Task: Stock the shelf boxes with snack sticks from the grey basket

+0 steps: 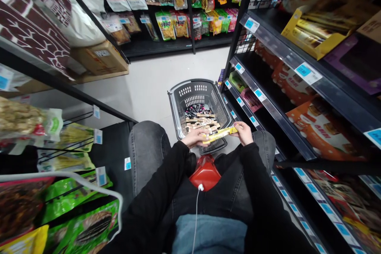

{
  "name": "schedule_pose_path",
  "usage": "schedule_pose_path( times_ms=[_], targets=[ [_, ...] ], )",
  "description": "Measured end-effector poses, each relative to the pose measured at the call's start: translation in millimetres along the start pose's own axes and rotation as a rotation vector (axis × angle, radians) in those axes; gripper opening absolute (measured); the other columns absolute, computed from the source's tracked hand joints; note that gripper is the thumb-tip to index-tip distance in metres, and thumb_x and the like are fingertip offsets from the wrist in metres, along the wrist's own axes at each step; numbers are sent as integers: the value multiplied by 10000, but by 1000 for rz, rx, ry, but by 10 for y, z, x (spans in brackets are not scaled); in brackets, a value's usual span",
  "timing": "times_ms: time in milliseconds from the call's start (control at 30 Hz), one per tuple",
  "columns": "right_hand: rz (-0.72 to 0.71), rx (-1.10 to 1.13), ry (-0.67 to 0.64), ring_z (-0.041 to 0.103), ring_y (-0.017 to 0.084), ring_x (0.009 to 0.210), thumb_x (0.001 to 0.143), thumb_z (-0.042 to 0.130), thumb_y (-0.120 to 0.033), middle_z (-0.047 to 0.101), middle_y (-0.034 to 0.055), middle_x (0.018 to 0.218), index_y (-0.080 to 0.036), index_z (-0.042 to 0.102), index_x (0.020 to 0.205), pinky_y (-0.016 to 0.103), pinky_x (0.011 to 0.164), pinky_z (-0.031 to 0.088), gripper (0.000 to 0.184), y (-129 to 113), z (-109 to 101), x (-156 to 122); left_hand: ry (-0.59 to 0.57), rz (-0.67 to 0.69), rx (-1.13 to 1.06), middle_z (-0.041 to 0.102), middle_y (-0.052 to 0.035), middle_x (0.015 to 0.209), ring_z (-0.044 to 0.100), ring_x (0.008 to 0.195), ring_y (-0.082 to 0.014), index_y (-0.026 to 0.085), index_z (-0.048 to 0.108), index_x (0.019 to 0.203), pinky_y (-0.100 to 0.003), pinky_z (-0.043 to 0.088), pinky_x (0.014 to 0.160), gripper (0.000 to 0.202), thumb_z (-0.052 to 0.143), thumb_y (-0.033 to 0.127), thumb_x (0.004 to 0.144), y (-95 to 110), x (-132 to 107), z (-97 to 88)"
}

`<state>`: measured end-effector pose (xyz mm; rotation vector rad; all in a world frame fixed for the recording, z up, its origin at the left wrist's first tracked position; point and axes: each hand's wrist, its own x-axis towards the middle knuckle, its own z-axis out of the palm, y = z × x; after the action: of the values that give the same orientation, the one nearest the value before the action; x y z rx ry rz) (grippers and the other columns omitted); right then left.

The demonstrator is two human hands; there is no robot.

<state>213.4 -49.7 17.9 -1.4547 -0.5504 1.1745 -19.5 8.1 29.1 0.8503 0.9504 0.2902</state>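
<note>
Packet point(220, 134), yellow; in narrow left grip point(194, 138), narrow right grip point(244, 133)

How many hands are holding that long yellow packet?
2: the left hand is at the left end of the yellow packet, the right hand at its right end. No other hands show.

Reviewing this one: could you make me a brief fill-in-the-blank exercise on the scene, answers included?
1. The slim packet between the left hand and the right hand is mainly coloured ____.
2. The grey basket stands on the ____.
3. Orange bags sit on a shelf to the person's ____.

Missing words: yellow; floor; right.
</note>
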Motion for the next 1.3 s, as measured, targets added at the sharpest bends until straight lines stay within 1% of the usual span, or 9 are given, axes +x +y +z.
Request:
schedule_pose_path(
  times_ms=[100, 167, 333, 533, 633, 867, 967, 1100, 1300],
  targets=[
    [-34, -140, -69, 609, 170, 569, 567, 712, -415, 610, 5, 647, -167, 574, 852, 301, 480, 534, 402, 58, 37, -3, -187, -2, 271, 571, 36, 506, 568, 487, -130, 113, 612, 718, -224, 449, 487, 385, 813, 302, 450, -90, 17, 154],
    [-53, -230, -180, 614, 181, 599, 580, 699, -436, 628, 23, 667, -160, 592, 828, 299, 502, 528, 386, 111, 127, -35, -234, 50, 290, 603, 15, 552, 577, 519, -137, 106, 635, 748, -229, 435, 513, 409, 767, 412, 511, -135, 24, 266],
    [-139, -317, -386, 635, 203, 735, 655, 643, -459, 675, 61, 796, -146, 643, 840, 321, 665, 517, 364, 143, 306, -116, -230, 90, 266, 657, -62, 645, 597, 594, -165, 88, 676, 753, -253, 426, 558, 432, 704, 480, 573, -193, 55, 333],
    [-144, -251, -461, 635, 217, 790, 621, 693, -420, 686, 52, 773, -135, 673, 853, 340, 743, 498, 368, 148, 276, -114, -45, 170, 388, 582, 10, 506, 494, 495, -111, 108, 679, 634, -218, 365, 495, 319, 751, 389, 500, -190, 117, 241],
    [-83, -143, -488, 640, 209, 727, 641, 667, -451, 677, 33, 683, -150, 679, 819, 342, 716, 500, 350, 136, 283, -142, -65, 197, 391, 604, 12, 524, 505, 499, -115, 127, 688, 636, -214, 377, 502, 268, 764, 333, 483, -134, 88, 247],
    [-41, 57, -249, 631, 211, 691, 590, 689, -500, 677, 54, 682, -162, 663, 759, 332, 677, 494, 379, -2, 286, -191, -291, 73, 103, 681, -44, 655, 633, 635, -192, 142, 689, 701, -284, 485, 634, 175, 742, 202, 545, -72, -9, 247],
    [-66, 91, -136, 626, 207, 692, 606, 676, -492, 672, 56, 679, -166, 663, 752, 327, 663, 496, 358, -14, 240, -144, -336, -16, -15, 686, -53, 687, 655, 685, -208, 143, 675, 719, -307, 506, 642, 148, 721, 160, 579, -76, -25, 233],
    [-69, 97, -84, 614, 185, 659, 617, 676, -453, 664, 46, 673, -164, 663, 737, 305, 631, 492, 313, -24, 222, -107, -403, -66, -93, 697, -65, 762, 667, 747, -217, 137, 662, 792, -327, 522, 676, 216, 714, 116, 583, -37, -48, 175],
    [-58, 93, -62, 611, 174, 672, 611, 672, -424, 666, 46, 703, -149, 661, 747, 292, 619, 496, 306, -73, 373, 56, -312, -63, -194, 695, -121, 825, 672, 788, -264, 105, 647, 880, -366, 536, 698, 320, 701, 64, 567, 110, -137, 52]
  ],
)
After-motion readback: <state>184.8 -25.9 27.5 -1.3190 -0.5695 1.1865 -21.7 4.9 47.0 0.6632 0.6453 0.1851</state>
